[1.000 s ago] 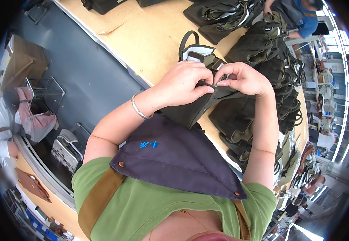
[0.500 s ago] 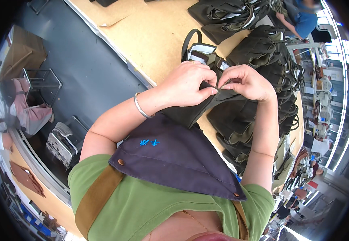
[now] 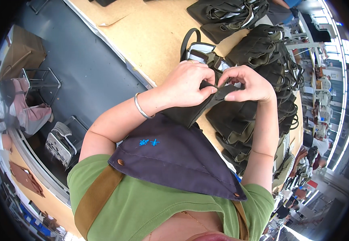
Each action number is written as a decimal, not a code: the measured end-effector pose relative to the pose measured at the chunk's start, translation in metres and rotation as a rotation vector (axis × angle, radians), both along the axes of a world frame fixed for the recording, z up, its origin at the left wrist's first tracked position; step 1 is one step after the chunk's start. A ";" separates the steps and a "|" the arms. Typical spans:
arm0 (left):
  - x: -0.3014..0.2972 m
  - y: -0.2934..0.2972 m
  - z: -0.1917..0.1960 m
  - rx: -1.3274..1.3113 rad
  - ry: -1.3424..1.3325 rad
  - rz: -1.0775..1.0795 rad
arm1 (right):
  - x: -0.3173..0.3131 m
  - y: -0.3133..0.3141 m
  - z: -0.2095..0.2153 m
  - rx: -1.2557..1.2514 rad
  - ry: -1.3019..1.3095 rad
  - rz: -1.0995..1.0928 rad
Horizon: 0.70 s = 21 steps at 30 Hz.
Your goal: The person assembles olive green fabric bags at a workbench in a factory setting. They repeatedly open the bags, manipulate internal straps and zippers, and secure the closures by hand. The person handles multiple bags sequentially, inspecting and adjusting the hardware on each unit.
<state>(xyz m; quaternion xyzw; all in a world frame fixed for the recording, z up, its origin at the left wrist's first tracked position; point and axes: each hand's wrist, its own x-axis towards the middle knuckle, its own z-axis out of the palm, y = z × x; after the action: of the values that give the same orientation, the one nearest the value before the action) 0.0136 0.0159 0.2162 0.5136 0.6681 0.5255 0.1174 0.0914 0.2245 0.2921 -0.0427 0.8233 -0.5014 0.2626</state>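
Observation:
A dark olive fabric bag (image 3: pixel 187 115) with a looped handle and pale white pieces at its top is held up in front of my apron. My left hand (image 3: pixel 190 83) pinches its upper edge between thumb and fingers. Close beside it, my right hand (image 3: pixel 248 85) has its forefinger at the same edge, while the thumb stands apart and lower, leaving a gap with dark fabric behind it. Whatever small detail lies between the fingertips is too small to make out.
Rows of similar dark bags (image 3: pixel 259 48) lie on the tan worktable (image 3: pixel 142 44) to the right and far side. At left are a metal-framed chair (image 3: pixel 62 140), a large brown box (image 3: pixel 26 52) and a seated person (image 3: pixel 26 100). Other people are at the far right.
My right thumb has parted from the forefinger and dropped away from the bag's edge. The left hand keeps its pinch. A person in blue at the far right has moved mostly out of view.

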 end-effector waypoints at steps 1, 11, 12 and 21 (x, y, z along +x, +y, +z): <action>0.001 -0.001 0.001 -0.005 0.004 0.001 | 0.000 -0.001 0.001 0.078 0.032 0.038; -0.004 -0.004 0.014 -0.146 -0.171 -0.029 | 0.004 -0.004 -0.004 0.060 0.028 -0.040; -0.005 -0.004 0.015 -0.161 -0.161 -0.057 | 0.004 -0.005 -0.003 0.059 0.037 -0.036; 0.001 -0.001 0.005 -0.032 -0.042 -0.051 | 0.000 0.007 0.006 -0.108 -0.123 -0.093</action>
<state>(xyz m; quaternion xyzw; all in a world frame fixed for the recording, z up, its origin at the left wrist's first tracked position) 0.0150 0.0149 0.2213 0.5172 0.6606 0.5221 0.1529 0.0911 0.2318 0.2980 0.0124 0.7784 -0.5585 0.2864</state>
